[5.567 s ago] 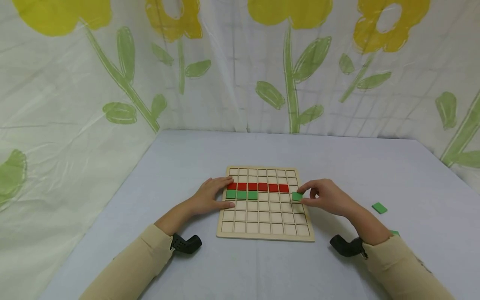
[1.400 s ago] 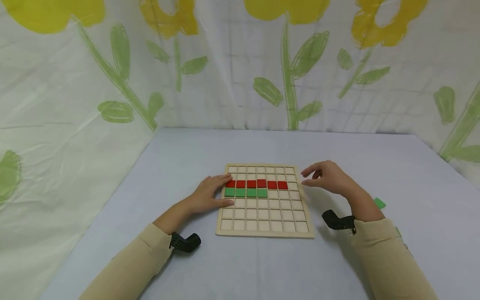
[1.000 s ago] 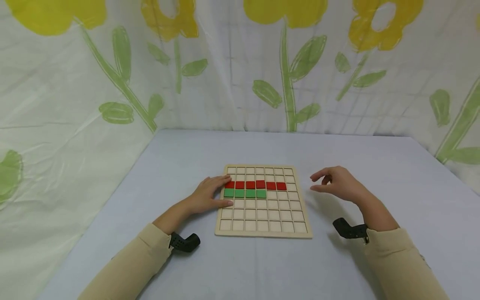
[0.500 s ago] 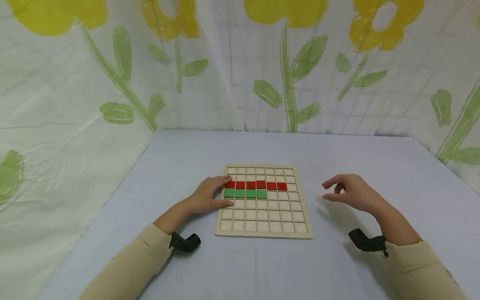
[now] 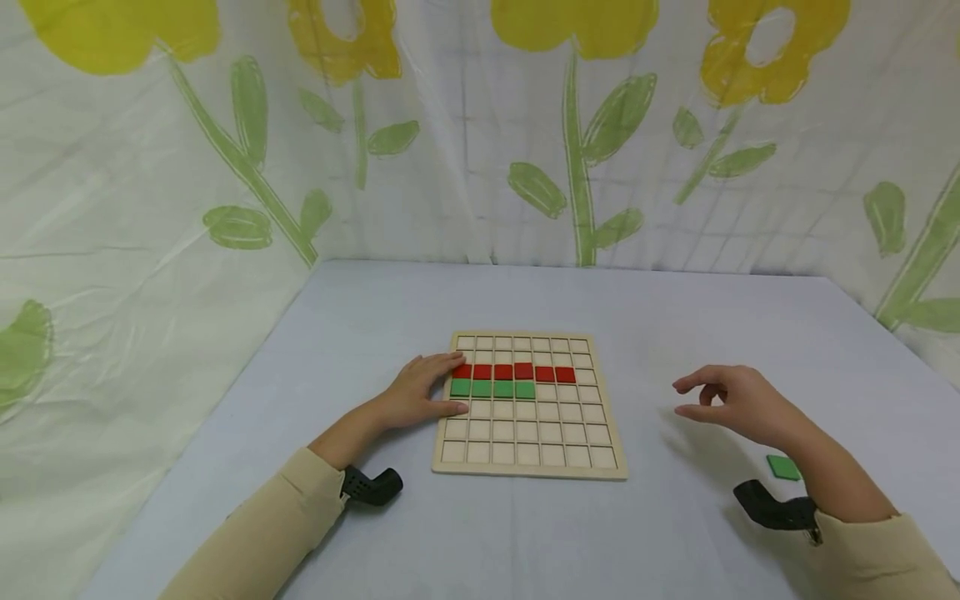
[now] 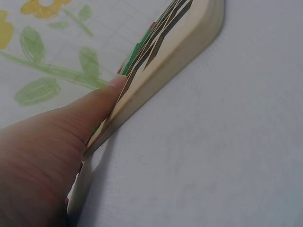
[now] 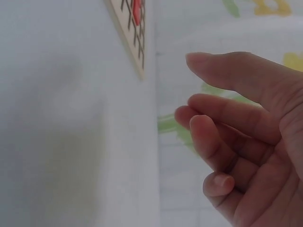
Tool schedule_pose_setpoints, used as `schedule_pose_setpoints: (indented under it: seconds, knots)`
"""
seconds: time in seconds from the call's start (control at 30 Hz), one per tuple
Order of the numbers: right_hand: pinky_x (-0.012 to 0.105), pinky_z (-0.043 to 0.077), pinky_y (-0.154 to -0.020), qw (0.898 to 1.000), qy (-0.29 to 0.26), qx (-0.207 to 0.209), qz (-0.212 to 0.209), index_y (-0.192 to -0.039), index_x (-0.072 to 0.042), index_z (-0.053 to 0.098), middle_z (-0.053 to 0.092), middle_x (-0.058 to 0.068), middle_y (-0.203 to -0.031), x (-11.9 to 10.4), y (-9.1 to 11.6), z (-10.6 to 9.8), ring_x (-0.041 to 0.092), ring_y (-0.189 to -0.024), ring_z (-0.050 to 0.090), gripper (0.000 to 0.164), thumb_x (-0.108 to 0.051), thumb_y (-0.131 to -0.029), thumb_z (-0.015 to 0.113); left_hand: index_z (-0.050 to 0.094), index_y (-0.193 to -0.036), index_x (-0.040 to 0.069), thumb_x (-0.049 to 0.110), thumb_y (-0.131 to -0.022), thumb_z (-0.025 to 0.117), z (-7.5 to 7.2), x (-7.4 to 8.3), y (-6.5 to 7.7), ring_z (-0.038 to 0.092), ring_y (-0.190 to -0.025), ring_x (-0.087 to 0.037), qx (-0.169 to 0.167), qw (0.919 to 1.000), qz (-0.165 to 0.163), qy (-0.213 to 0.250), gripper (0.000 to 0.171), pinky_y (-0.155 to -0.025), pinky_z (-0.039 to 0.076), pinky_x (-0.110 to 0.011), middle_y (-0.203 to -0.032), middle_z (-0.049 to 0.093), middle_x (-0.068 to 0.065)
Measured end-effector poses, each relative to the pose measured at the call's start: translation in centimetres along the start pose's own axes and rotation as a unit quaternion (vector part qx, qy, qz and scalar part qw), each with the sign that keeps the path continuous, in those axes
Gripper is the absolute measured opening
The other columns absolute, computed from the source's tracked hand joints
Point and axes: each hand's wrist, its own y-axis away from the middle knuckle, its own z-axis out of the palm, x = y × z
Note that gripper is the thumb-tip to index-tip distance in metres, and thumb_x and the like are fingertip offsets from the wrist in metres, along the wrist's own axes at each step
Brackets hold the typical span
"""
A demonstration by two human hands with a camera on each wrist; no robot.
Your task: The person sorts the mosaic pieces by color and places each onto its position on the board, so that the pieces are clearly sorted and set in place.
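Note:
A wooden grid board [image 5: 528, 463] lies flat on the table. Across it runs a row of red tiles [image 5: 565, 375], one of which sits slightly out of line with its neighbours. Just below that row, green tiles [image 5: 482, 388] fill the cells from the left edge to the middle. My left hand [image 5: 415, 392] rests on the board's left edge, thumb and fingertips on top; the left wrist view shows the thumb [image 6: 102, 101] lying over the rim. Off to the right, my right hand [image 5: 746, 407] hovers over the table, fingers loosely bent and holding nothing.
A loose green tile [image 5: 783, 467] lies on the table beside my right wrist. Black wrist cameras [image 5: 776, 507] stick out from both sleeves. A white sheet painted with flowers [image 5: 577, 158] hangs behind the table's far edge.
The green tile my right hand pinched earlier is gone from its fingers, and the green row is one tile longer. My right hand has moved rightward and nearer; my left stays put.

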Motion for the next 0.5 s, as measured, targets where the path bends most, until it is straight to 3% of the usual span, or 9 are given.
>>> schedule_pose_setpoints:
  seconds: [0.2,0.5]
  knots:
    - [0.019,0.042,-0.063,1.0,-0.008,0.007,-0.004,-0.104,-0.007,0.069,0.068,0.004,-0.096,0.8,0.9,-0.3,-0.002,-0.07,0.05,0.032,-0.025,-0.079,0.075,0.033,-0.145,0.008,0.041,-0.084,0.066,0.0,0.0,0.1,0.022,-0.142,-0.03,-0.002,1.0,-0.005,0.002,0.077,-0.117,0.005,-0.051,-0.152,0.03,-0.009]
    - [0.019,0.038,-0.055,0.998,-0.046,0.046,0.003,-0.103,-0.008,0.069,0.065,-0.006,-0.084,2.3,2.5,-0.3,0.003,-0.067,0.049,0.027,-0.022,-0.081,0.073,0.033,-0.145,0.009,0.042,-0.084,0.066,0.1,-0.2,-0.1,0.022,-0.142,-0.029,0.0,1.0,-0.001,-0.002,0.077,-0.117,0.005,-0.051,-0.152,0.03,-0.008]
